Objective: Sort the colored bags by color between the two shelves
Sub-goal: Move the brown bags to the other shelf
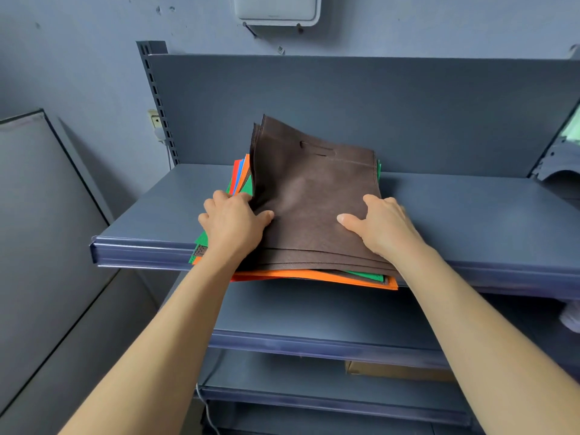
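The brown bags (314,196) lie on top of the pile (314,275) at the front of the top shelf (157,211), right between my hands. My left hand (233,219) grips their left edge, thumb on top and fingers curled round it. My right hand (379,224) clamps the right edge the same way, with the thumb laid across the cloth. Their far end tilts up off the orange, green, red and blue bags beneath, and those overhang the shelf lip. The back panel (408,114) stands just behind. Below sits a lower shelf (314,318) and, further down, a box (398,370).
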A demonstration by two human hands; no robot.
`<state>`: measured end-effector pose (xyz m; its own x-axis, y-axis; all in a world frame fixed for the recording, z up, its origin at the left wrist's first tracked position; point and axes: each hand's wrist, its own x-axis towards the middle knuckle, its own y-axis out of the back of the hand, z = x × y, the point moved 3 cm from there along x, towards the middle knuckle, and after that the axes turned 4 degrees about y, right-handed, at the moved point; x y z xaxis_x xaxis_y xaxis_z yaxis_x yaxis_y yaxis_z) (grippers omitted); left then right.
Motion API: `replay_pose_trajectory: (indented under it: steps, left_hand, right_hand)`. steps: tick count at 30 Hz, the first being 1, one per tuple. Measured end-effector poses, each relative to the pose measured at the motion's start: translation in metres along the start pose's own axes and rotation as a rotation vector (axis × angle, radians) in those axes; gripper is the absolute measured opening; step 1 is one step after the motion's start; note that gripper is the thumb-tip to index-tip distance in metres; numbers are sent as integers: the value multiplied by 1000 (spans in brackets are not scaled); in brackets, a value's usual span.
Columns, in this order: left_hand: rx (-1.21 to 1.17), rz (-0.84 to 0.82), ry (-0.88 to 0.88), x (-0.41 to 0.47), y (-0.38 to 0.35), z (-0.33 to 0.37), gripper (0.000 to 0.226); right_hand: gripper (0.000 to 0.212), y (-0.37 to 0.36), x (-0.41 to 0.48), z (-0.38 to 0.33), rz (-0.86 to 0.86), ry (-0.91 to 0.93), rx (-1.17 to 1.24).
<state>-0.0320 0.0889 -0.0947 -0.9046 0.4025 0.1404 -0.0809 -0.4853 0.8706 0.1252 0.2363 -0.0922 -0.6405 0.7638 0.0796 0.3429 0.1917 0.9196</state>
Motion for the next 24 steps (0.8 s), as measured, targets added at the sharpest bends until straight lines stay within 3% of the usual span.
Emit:
replay_pose_trajectory:
  steps: [5,15,21,24]
  left_hand:
    - [-18,-3,-113,-9,1,5,31]
    - [36,2,-164,-11,2,8,30]
    - [-163,42,2,9,12,3,24]
    - [-289,101,21,10,17,-1,23]
  right_hand:
    - [60,-2,0,0,0,-11,4]
    - [61,-3,0,0,3,-13,14]
    - [62,1,8,-2,-39,26,-83]
    - [66,4,12,2,-73,34,-7]
